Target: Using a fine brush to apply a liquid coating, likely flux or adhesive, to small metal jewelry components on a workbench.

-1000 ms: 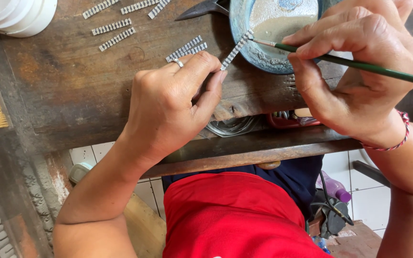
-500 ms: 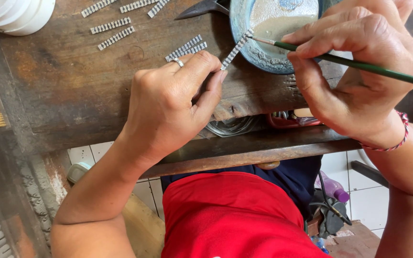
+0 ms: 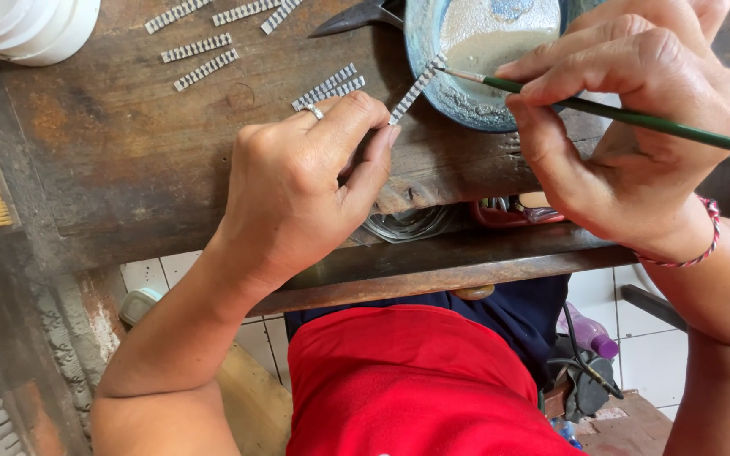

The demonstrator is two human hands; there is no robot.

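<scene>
Nothing has shifted since before: the left hand (image 3: 302, 190) stays pinched on a silver strip (image 3: 416, 89), tilted beyond its fingertips, while the right hand (image 3: 635, 127), closed around a green brush (image 3: 627, 116), touches its tip to the strip's far end over the blue bowl (image 3: 420, 42).

Worn dark wooden workbench (image 3: 128, 160), small silver ridged strips (image 3: 204, 59) scattered on it, blue bowl (image 3: 433, 80), white dish (image 3: 35, 25)

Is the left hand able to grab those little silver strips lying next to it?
Probably yes: the small silver strips lie bare on the wooden bench just beyond the left hand, though its fingers already pinch one strip.
</scene>
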